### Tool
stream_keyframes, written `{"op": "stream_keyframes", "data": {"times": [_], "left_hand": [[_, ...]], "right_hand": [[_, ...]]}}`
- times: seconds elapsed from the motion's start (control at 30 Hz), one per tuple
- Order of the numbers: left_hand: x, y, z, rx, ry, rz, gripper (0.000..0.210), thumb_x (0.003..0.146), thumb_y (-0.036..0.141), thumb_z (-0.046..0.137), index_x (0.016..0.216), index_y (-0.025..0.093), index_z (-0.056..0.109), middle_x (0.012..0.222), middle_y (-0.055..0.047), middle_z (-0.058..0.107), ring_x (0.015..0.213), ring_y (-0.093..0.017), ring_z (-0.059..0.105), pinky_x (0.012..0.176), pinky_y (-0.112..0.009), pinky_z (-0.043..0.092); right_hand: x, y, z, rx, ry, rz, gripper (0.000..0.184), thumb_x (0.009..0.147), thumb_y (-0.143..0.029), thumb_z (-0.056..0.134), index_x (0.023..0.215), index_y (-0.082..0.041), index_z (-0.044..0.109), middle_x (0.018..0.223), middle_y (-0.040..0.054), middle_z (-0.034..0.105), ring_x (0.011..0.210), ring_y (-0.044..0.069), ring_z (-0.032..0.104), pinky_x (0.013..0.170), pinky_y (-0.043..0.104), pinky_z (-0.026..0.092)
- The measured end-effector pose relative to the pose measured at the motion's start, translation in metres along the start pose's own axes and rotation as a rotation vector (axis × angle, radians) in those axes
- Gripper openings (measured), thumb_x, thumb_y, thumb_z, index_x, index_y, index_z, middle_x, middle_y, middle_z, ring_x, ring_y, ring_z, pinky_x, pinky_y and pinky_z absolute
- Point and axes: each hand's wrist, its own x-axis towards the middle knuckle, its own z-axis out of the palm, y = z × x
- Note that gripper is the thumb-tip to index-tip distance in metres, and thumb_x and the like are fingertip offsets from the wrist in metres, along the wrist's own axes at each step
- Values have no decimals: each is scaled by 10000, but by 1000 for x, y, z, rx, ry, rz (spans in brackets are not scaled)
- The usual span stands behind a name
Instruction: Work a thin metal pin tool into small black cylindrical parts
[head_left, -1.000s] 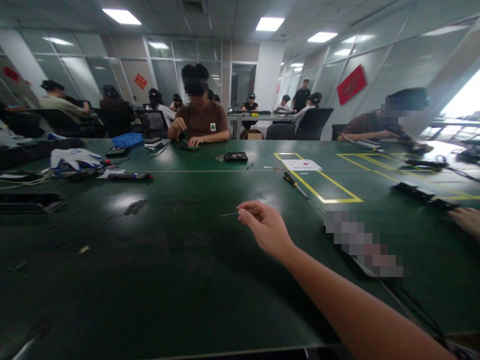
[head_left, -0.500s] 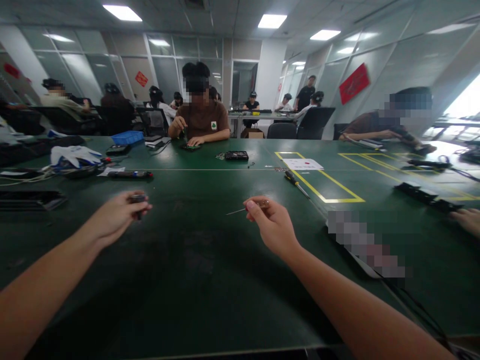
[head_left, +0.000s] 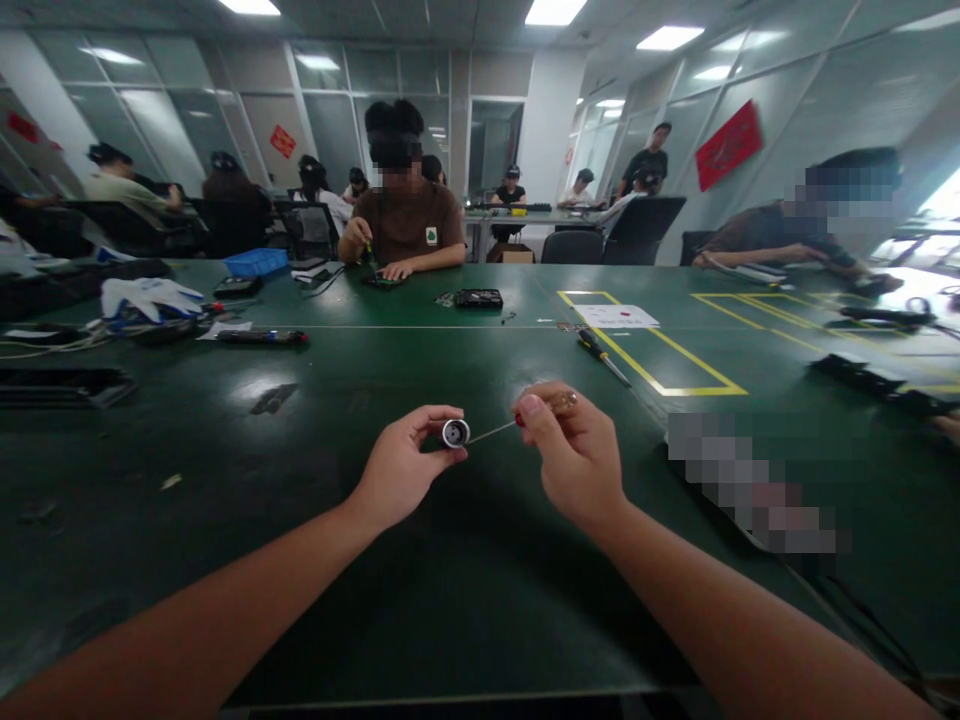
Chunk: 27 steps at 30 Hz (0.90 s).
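My left hand (head_left: 397,462) is closed around a small round part (head_left: 455,433) with a silver rim and a dark, recessed face, pinched between thumb and fingers and turned toward me. Opposite it, my right hand (head_left: 574,450) grips a thin screwdriver (head_left: 495,431) whose translucent handle, red near the shaft, is mostly hidden in the fingers. The slender shaft points left, its tip at the right edge of the round part; whether they touch I cannot tell. Both hands are above the green table (head_left: 420,620).
A yellow-black screwdriver (head_left: 602,355) lies beyond my right hand, near a paper sheet (head_left: 617,316). White gloves (head_left: 150,300) and a blue bin (head_left: 256,262) are at the far left. A person (head_left: 409,225) works across the table. A blurred-out flat object (head_left: 750,485) lies right.
My left hand has moved right, toward the screwdriver, and turned the round part so its face shows. My right hand has shifted slightly right. The view has moved a little.
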Motion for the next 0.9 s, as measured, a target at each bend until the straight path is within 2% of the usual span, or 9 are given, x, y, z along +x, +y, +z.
{"op": "stream_keyframes", "data": {"times": [0.3, 0.5, 0.67, 0.9], "left_hand": [[1, -3, -9, 82, 18, 23, 411, 722, 120, 811, 1112, 219, 726, 1082, -41, 749, 1030, -225, 694, 973, -399, 514], [2, -7, -10, 5, -9, 40, 426, 723, 136, 827, 1127, 213, 714, 1108, -48, 746, 1061, -226, 697, 1002, -396, 512], [2, -9, -9, -27, -12, 34, 420, 707, 130, 832, 1105, 199, 716, 1086, -53, 745, 1039, -228, 700, 989, -396, 518], [2, -9, -11, 41, -13, 58, 411, 732, 146, 823, 1124, 211, 716, 1091, -53, 748, 1040, -229, 698, 978, -393, 520]], "right_hand": [[-2, -3, 1, -165, -92, -151, 141, 1000, -283, 574, 939, -197, 667, 698, -15, 657, 596, 126, 600, 596, 265, 442], [-2, -3, 4, -207, -191, -185, 112, 982, -274, 596, 982, -192, 672, 808, 17, 725, 650, 136, 647, 615, 258, 457], [-1, -5, 5, -218, -205, -182, 112, 985, -274, 595, 997, -198, 677, 839, 23, 741, 679, 141, 667, 639, 254, 471], [-3, -7, 5, -209, -191, -194, 104, 979, -259, 594, 986, -199, 679, 853, 29, 751, 685, 148, 673, 663, 262, 495]]}}
